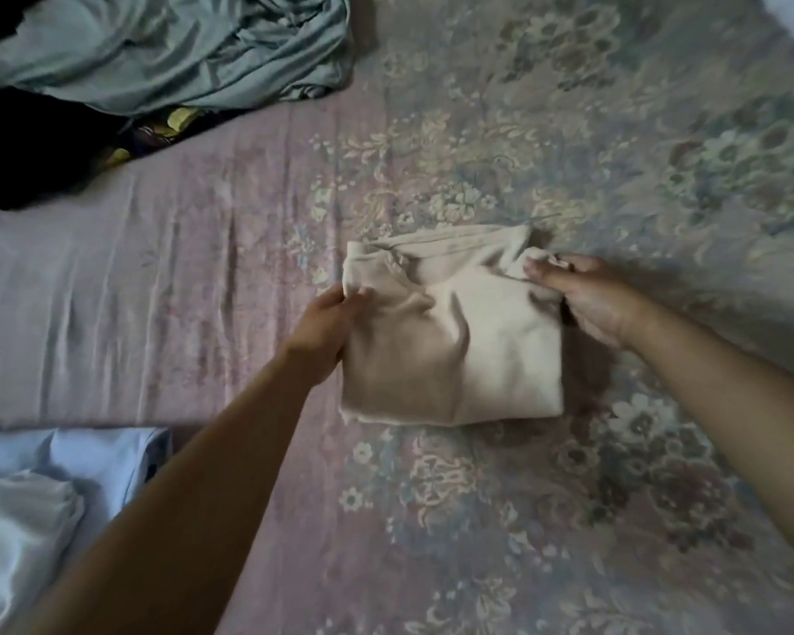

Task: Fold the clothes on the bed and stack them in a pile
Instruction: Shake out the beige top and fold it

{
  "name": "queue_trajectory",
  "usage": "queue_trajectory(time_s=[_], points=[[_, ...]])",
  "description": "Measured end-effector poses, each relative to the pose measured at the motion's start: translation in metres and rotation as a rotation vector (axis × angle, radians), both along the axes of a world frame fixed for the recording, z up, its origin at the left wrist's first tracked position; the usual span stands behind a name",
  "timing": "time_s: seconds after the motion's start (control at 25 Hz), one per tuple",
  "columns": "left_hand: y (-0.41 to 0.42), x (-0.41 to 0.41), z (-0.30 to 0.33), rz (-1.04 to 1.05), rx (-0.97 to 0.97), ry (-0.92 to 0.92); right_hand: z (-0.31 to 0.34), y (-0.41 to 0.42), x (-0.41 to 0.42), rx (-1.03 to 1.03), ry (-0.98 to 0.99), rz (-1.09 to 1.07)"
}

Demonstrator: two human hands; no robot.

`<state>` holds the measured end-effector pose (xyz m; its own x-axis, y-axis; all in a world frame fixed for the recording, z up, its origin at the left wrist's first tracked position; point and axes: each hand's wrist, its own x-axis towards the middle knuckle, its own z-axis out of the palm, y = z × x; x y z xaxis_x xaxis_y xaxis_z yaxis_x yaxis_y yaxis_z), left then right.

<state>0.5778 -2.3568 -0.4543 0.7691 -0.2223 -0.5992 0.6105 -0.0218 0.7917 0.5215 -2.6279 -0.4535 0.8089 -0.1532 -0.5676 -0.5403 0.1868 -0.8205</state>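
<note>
At frame centre we see a soft, wrinkled beige cloth (pixel 450 341) folded to a rough square on the floral bed (pixel 615 130). Our left hand (pixel 326 327) pinches its left edge, thumb on top; our right hand (pixel 583 295) pinches its upper right corner, fingers curled. A rumpled grey-green garment (pixel 157 48) lies upper left, pale blue fabric (pixel 65 469) lower left.

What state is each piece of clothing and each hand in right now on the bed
Cream garment: folded into a rough square, flat on the bed sheet.
Left hand: grips its left edge.
Right hand: pinches its upper right corner.
Green garment: crumpled, unfolded.
Dark clothes: heaped, unfolded.
Pale blue clothes: lying at the near left.
</note>
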Motion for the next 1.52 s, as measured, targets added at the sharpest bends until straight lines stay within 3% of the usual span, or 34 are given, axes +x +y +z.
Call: queue_trajectory(time_s=[0.16,0.24,0.4,0.6,0.72,0.76,0.92,1.04,1.16,1.24,1.36,1.52], points=[[0.001,0.017,-0.011,0.121,-0.083,0.204,-0.015,-0.002,0.015,0.075,-0.013,-0.127],[0.005,0.028,-0.017,0.148,-0.022,0.214,-0.019,-0.008,0.033,0.062,-0.069,-0.237],[-0.004,0.038,-0.029,0.207,0.408,-0.053,-0.036,-0.006,0.051,-0.283,-0.040,-0.268],[-0.009,0.039,-0.028,0.125,0.513,-0.221,-0.043,-0.004,0.054,-0.580,-0.033,-0.282],[-0.008,0.054,-0.031,0.004,0.766,-0.297,-0.044,0.000,0.063,-0.725,0.096,-0.205],[-0.010,0.058,-0.030,0.013,0.794,-0.281,-0.041,0.002,0.066,-0.709,0.142,-0.193],[-0.020,0.072,-0.014,0.131,0.568,-0.039,-0.021,0.012,0.081,-0.211,0.330,-0.153],[-0.018,0.086,0.003,0.004,0.498,0.165,-0.009,0.003,0.085,-0.142,0.444,0.010],[-0.006,0.094,0.030,-0.186,0.433,0.220,0.017,-0.013,0.079,-0.138,0.474,0.197],[0.006,0.096,0.056,-0.364,0.460,0.115,0.036,-0.029,0.071,-0.279,0.468,0.325],[0.012,0.096,0.108,-0.645,0.617,-0.151,0.089,-0.032,0.062,-0.336,0.303,0.367],[0.012,0.077,0.157,-0.717,0.659,-0.665,0.145,-0.034,0.049,-0.672,-0.079,0.538]])
